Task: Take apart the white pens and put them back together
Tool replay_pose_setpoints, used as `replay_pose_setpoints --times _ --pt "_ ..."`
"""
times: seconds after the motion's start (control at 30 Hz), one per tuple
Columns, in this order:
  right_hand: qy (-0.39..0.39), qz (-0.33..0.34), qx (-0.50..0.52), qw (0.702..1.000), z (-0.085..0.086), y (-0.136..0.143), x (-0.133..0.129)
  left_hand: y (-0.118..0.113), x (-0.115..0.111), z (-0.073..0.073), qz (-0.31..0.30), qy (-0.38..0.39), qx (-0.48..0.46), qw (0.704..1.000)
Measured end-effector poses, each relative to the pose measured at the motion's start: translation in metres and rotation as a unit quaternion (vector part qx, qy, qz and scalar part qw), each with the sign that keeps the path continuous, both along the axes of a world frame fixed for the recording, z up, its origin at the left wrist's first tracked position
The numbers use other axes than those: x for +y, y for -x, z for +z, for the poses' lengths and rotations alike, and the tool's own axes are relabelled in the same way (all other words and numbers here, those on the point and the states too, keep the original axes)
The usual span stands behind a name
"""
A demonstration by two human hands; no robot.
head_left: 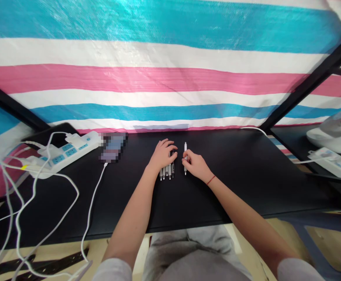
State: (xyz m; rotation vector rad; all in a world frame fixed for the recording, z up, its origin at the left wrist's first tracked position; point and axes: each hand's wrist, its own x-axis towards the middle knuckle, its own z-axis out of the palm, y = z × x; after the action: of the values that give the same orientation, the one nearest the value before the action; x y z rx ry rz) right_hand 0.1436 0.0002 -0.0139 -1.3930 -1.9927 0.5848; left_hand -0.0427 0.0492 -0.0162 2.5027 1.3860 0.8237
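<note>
My left hand (pixel 162 154) rests over a row of several grey and dark pens (pixel 166 172) lying side by side on the black tabletop (pixel 217 210). Its fingers are spread, and they hide the upper parts of the pens. Just to the right, my right hand (pixel 198 166) pinches a white pen (pixel 185 146) between thumb and fingers. That pen points straight away from me, roughly parallel to the row and apart from it. Its middle is hidden behind my fingers.
A phone (pixel 113 147), blurred, lies to the left with a white charging cable (pixel 92 203). Beyond it is a white power strip (pixel 71 152) with tangled cords. Black frame posts (pixel 299 84) and a striped sheet (pixel 170 80) bound the table. A white appliance (pixel 334 128) stands far right.
</note>
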Motion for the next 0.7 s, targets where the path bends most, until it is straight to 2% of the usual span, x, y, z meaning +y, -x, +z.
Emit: replay_pose_setpoints --times 0.07,0.13,0.23,0.33,0.4,0.5,0.6,0.7 --pt "0.032 -0.006 0.114 0.993 0.004 0.0 0.005 -0.006 -0.006 0.009 0.006 -0.018 -0.038 0.999" --pt "0.049 -0.01 0.197 0.979 0.009 0.001 0.011 -0.014 -0.014 0.019 -0.01 0.008 -0.101 0.995" --pt "0.045 0.014 0.232 0.972 0.019 0.005 0.014 -0.026 -0.024 0.03 -0.036 0.12 -0.179 0.976" --pt "0.056 0.062 0.256 0.963 0.024 0.005 0.011 -0.032 -0.03 0.035 -0.02 0.158 -0.2 0.967" --pt "0.082 0.054 0.291 0.952 0.024 0.0 0.008 -0.031 -0.031 0.036 0.007 0.135 -0.164 0.977" --pt "0.098 0.01 0.325 0.941 0.024 -0.012 0.007 -0.029 -0.031 0.036 0.023 0.063 -0.039 0.997" --pt "0.117 -0.025 0.335 0.934 0.025 -0.021 0.01 -0.031 -0.031 0.033 0.021 0.002 0.07 0.997" --pt "0.172 -0.052 0.366 0.913 0.026 -0.025 0.013 -0.034 -0.031 0.03 0.029 -0.032 0.111 0.993"
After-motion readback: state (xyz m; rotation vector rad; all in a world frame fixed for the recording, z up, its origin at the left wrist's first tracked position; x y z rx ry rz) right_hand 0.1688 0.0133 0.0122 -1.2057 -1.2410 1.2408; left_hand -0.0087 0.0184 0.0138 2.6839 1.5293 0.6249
